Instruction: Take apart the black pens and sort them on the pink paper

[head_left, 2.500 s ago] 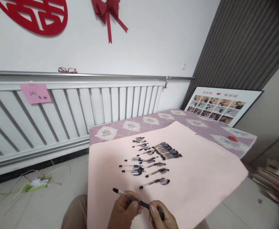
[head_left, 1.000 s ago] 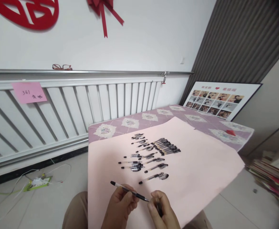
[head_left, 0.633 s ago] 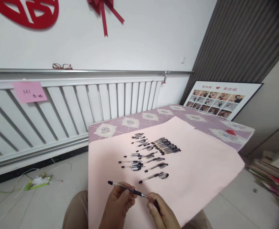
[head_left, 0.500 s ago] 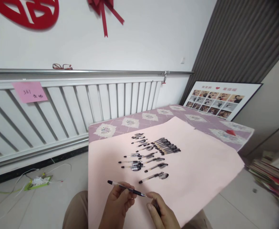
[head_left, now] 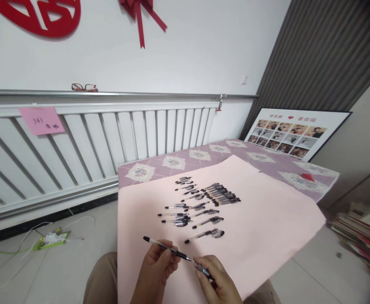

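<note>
Between the thumb and fingers of my left hand [head_left: 161, 264] is a clear-barrelled pen [head_left: 153, 241] with a black end and dark grip, its metal tip pointing right. My right hand [head_left: 214, 274] pinches a dark pen cap [head_left: 203, 269] with its opening at the pen's tip; whether the two touch I cannot tell. Beyond my hands, loose pens [head_left: 175, 215] and caps [head_left: 217, 233] lie on the pink sheet [head_left: 267, 228]. A neat row of capped pens [head_left: 222, 194] lies farther back.
A purple patterned cloth [head_left: 200, 156] covers the table beneath the sheet. Behind it runs a white radiator [head_left: 140, 131] with glasses [head_left: 84, 87] on the pipe above. A photo board [head_left: 295, 131] leans at the right. On the floor lie a power strip [head_left: 52, 240] and stacked papers [head_left: 358, 240].
The cap in my right hand has turned and come up to the pen's tip, and more of it shows. My left hand holds the pen almost where it was.
</note>
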`<action>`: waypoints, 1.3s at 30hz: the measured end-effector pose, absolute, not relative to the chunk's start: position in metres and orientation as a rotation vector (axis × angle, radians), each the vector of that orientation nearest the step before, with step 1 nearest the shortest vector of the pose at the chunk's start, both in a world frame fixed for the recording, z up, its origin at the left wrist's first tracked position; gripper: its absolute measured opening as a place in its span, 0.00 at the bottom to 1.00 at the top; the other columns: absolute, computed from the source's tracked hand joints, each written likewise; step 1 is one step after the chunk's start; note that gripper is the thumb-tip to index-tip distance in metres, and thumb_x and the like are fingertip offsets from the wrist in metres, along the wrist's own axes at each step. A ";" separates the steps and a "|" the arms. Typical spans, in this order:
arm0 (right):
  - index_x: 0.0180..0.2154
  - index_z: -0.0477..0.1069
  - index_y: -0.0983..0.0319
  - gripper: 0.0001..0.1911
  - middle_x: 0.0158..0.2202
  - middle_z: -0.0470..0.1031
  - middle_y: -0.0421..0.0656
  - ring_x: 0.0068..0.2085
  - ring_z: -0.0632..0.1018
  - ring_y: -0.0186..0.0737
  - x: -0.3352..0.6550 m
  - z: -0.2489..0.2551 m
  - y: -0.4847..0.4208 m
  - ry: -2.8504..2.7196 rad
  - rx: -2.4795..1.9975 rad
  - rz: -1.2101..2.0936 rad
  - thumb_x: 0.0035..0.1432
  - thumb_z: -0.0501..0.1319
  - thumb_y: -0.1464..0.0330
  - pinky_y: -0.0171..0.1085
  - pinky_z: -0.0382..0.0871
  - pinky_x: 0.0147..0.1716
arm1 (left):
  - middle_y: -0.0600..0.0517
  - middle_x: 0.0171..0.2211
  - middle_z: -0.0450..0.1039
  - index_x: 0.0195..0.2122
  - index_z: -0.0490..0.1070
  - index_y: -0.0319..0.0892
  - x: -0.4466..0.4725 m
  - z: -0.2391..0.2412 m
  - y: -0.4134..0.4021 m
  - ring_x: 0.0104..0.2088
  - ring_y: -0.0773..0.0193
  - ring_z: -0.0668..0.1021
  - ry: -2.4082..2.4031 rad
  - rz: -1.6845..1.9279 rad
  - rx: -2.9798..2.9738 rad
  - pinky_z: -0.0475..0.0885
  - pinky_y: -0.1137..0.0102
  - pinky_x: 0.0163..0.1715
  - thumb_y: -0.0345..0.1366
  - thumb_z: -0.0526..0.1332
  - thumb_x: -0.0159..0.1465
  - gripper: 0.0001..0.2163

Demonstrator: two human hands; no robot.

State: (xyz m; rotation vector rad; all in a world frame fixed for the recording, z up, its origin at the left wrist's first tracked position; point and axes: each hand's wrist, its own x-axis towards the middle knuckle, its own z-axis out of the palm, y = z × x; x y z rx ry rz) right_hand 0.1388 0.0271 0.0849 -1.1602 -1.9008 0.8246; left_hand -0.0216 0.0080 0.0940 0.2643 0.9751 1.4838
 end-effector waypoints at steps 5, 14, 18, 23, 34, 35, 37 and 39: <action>0.41 0.70 0.57 0.11 0.34 0.72 0.43 0.31 0.75 0.35 0.139 0.081 0.028 -1.937 -1.144 0.771 0.55 0.55 0.67 0.31 0.70 0.31 | 0.53 0.26 0.75 0.30 0.69 0.40 -0.022 0.094 0.009 0.26 0.68 0.76 0.965 1.485 0.277 0.68 0.74 0.28 0.37 0.69 0.45 0.13; 0.34 0.66 0.58 0.04 0.28 0.72 0.39 0.28 0.74 0.34 0.137 0.079 0.026 -1.908 -1.252 0.729 0.54 0.55 0.67 0.29 0.69 0.27 | 0.52 0.26 0.75 0.28 0.69 0.39 -0.020 0.084 0.012 0.25 0.68 0.75 0.989 1.495 0.295 0.66 0.74 0.25 0.38 0.70 0.42 0.14; 0.31 0.66 0.58 0.04 0.26 0.69 0.39 0.24 0.71 0.33 0.136 0.082 0.025 -1.937 -1.238 0.725 0.55 0.54 0.66 0.30 0.67 0.24 | 0.52 0.26 0.75 0.28 0.69 0.40 -0.020 0.081 0.013 0.25 0.68 0.75 0.998 1.489 0.291 0.66 0.73 0.26 0.38 0.69 0.43 0.14; 0.31 0.66 0.58 0.06 0.28 0.67 0.40 0.25 0.70 0.34 0.135 0.084 0.026 -1.909 -1.191 0.701 0.56 0.53 0.65 0.31 0.66 0.24 | 0.52 0.26 0.74 0.29 0.70 0.40 -0.021 0.083 0.011 0.26 0.68 0.75 0.971 1.480 0.326 0.66 0.72 0.28 0.37 0.68 0.45 0.12; 0.34 0.68 0.58 0.06 0.30 0.69 0.41 0.27 0.72 0.34 0.133 0.087 0.024 -1.945 -1.106 0.790 0.57 0.53 0.68 0.30 0.67 0.25 | 0.54 0.18 0.70 0.23 0.70 0.40 -0.002 0.073 0.011 0.21 0.70 0.68 0.916 1.443 0.453 0.58 0.74 0.22 0.39 0.68 0.45 0.10; 0.33 0.68 0.59 0.06 0.30 0.69 0.41 0.27 0.72 0.34 0.132 0.087 0.023 -1.945 -1.110 0.798 0.57 0.52 0.68 0.30 0.67 0.26 | 0.54 0.17 0.69 0.23 0.70 0.40 0.000 0.072 0.011 0.20 0.71 0.68 0.900 1.432 0.468 0.57 0.74 0.22 0.39 0.68 0.45 0.10; 0.32 0.68 0.59 0.07 0.29 0.69 0.41 0.27 0.73 0.34 0.131 0.088 0.022 -1.943 -1.119 0.816 0.57 0.52 0.68 0.31 0.67 0.26 | 0.55 0.16 0.69 0.23 0.71 0.40 0.001 0.070 0.011 0.19 0.71 0.67 0.875 1.414 0.499 0.57 0.73 0.22 0.39 0.68 0.46 0.10; 0.32 0.68 0.59 0.07 0.28 0.70 0.41 0.28 0.73 0.34 0.130 0.088 0.022 -1.925 -1.125 0.825 0.57 0.53 0.68 0.31 0.67 0.26 | 0.55 0.16 0.68 0.23 0.71 0.39 0.002 0.069 0.010 0.19 0.71 0.67 0.873 1.400 0.518 0.57 0.73 0.23 0.39 0.68 0.46 0.10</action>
